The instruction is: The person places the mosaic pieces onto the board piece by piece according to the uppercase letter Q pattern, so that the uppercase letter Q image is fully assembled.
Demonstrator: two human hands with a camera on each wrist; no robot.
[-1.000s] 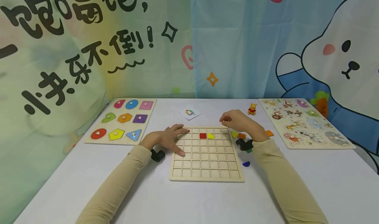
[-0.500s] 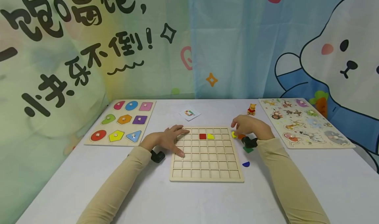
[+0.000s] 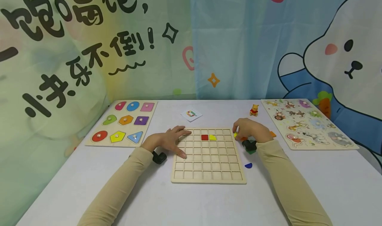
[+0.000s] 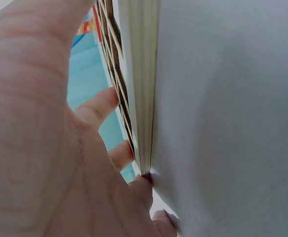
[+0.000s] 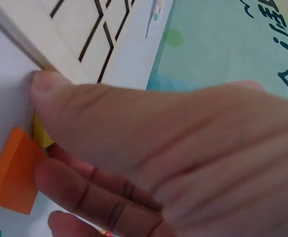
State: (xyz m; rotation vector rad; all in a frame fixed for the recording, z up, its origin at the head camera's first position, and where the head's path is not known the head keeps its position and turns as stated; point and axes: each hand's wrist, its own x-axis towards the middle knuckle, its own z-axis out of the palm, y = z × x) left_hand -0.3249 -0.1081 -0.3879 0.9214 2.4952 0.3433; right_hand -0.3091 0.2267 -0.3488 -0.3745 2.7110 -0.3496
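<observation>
A wooden grid board (image 3: 206,168) lies at the middle of the table. Two small pieces sit in its upper rows, a red square (image 3: 204,137) and a yellow block (image 3: 212,137). My left hand (image 3: 168,140) rests on the board's left edge, fingers spread and straight. Off the board's upper right corner, my right hand (image 3: 250,129) is down at the loose pieces. Its thumb and fingers pinch a yellow block (image 5: 42,132), mostly hidden by the thumb. Against those fingers stands an orange block (image 5: 16,170).
Close by on the right lie a green block (image 3: 252,152) and a blue half-round piece (image 3: 248,165). A pattern card (image 3: 191,114) and a bear figurine (image 3: 254,110) stand farther back. A shape puzzle (image 3: 120,123) lies left, an animal puzzle (image 3: 307,126) right.
From above the board's upper right corner, my right hand has moved right and down to the loose pieces and closed on a yellow block. The left hand has stayed put.
</observation>
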